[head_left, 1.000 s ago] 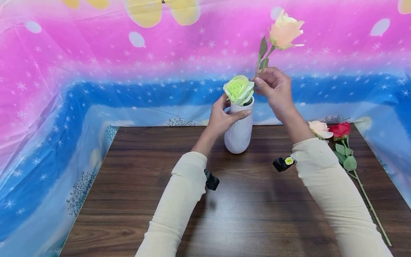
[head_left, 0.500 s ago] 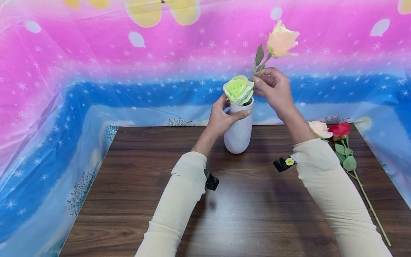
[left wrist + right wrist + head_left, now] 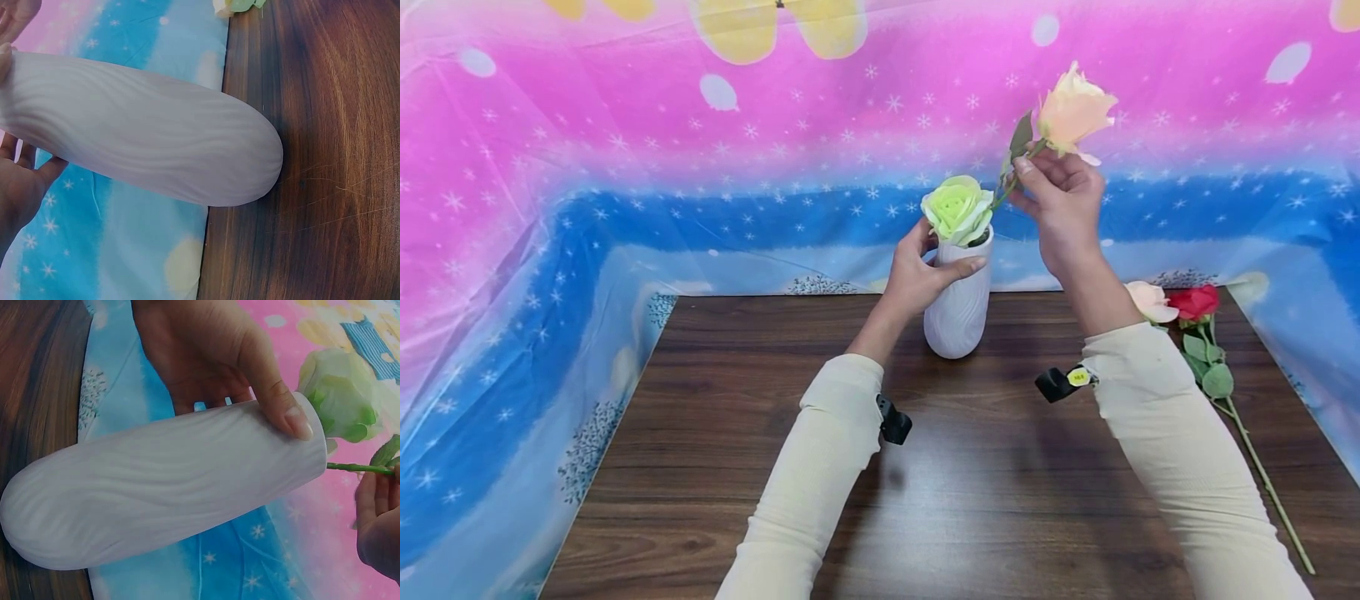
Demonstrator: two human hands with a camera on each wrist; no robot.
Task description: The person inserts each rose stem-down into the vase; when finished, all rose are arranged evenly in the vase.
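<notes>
A ribbed white vase (image 3: 957,308) stands upright on the table, holding a pale green rose (image 3: 957,208) at its mouth. My left hand (image 3: 917,271) grips the vase around its upper part, thumb across the front. Above and right of the rim, my right hand (image 3: 1063,204) pinches the stem of a peach rose (image 3: 1075,108) just below its bloom and leaf. In the right wrist view the green stem (image 3: 350,467) of that rose runs into the vase's mouth; its lower end is hidden inside. The left wrist view mostly shows the vase wall (image 3: 144,128).
To the right, a red rose (image 3: 1195,304) and a pale pink rose (image 3: 1150,302) lie on the dark wooden table (image 3: 737,467), partly behind the right sleeve. A patterned pink and blue cloth (image 3: 820,142) hangs behind and beside the table.
The peach rose has come down toward the vase and leaned further right. My right hand now holds it nearer the bloom. The left hand and vase have stayed in place.
</notes>
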